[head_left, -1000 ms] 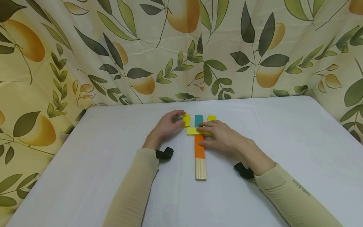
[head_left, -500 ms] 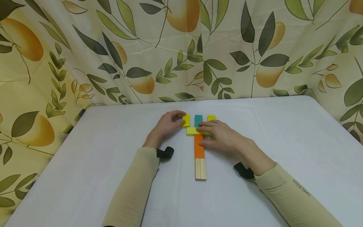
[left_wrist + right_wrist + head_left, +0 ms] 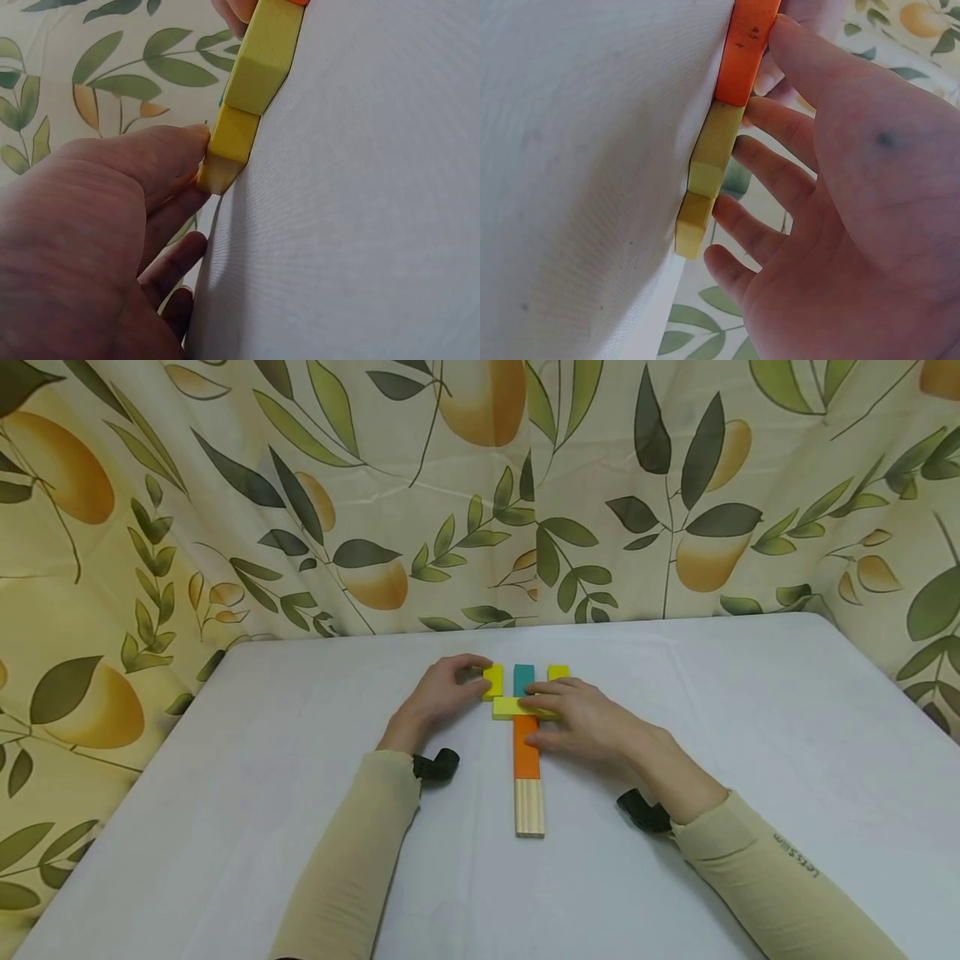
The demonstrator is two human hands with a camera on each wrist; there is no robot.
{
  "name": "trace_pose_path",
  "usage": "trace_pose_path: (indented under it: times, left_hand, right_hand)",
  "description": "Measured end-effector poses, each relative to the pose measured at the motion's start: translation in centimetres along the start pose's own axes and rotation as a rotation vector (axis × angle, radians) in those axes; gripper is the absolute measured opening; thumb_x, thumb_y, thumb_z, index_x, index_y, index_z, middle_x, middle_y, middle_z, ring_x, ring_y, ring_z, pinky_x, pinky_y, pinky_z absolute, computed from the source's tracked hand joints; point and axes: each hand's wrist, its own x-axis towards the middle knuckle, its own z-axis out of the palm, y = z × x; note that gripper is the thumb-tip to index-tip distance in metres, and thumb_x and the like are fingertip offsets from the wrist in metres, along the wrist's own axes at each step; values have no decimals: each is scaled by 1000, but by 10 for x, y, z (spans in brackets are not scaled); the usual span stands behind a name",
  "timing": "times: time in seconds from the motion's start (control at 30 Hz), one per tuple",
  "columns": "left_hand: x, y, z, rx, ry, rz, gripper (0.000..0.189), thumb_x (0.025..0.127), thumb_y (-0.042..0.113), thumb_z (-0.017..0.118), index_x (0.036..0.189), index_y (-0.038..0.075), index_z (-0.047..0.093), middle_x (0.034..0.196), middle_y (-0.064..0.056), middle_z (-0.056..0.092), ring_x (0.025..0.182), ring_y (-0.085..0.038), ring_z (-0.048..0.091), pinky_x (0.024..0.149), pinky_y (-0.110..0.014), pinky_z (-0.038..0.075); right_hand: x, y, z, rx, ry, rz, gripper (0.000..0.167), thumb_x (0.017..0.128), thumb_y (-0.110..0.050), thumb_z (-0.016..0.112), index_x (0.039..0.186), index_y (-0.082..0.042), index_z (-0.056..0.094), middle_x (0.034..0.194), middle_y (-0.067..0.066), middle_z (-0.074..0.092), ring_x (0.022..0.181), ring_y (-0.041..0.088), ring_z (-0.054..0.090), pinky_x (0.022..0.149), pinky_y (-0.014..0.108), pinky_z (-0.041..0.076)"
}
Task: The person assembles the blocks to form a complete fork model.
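Observation:
My left hand (image 3: pixel 442 697) pinches the left yellow block (image 3: pixel 492 682) between thumb and index finger at its near and far ends. In the left wrist view this yellow block (image 3: pixel 231 142) lies against the lime-yellow crosspiece (image 3: pixel 264 64). My right hand (image 3: pixel 588 718) lies over the right part of the lime-yellow crosspiece (image 3: pixel 506 708), its fingers spread and lightly bent. Its thumb touches the orange block (image 3: pixel 527 760); in the right wrist view its fingertips rest along the orange block (image 3: pixel 744 64) and the crosspiece (image 3: pixel 714 146). Beyond the crosspiece lie a teal block (image 3: pixel 523 678) and a right yellow block (image 3: pixel 558 672).
A bare wooden block (image 3: pixel 529 808) extends the orange block toward me. All blocks lie flat on a white-covered table (image 3: pixel 225 827). A leaf-and-fruit patterned curtain (image 3: pixel 465 560) hangs behind the far edge.

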Motion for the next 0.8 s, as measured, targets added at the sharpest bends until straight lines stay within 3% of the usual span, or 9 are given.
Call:
trace_pose_path:
  times: [0.8]
  left_hand:
    - [0,-1,0,-18,-6,4,35,96,29,70,130,23,68,139,3,59,137,-23,42,117,-50,26]
  right_hand:
    - [1,-1,0,15,-8,14,58,95,-40,69,143,-10,58,153,12,46,142,41,33,115,62,23]
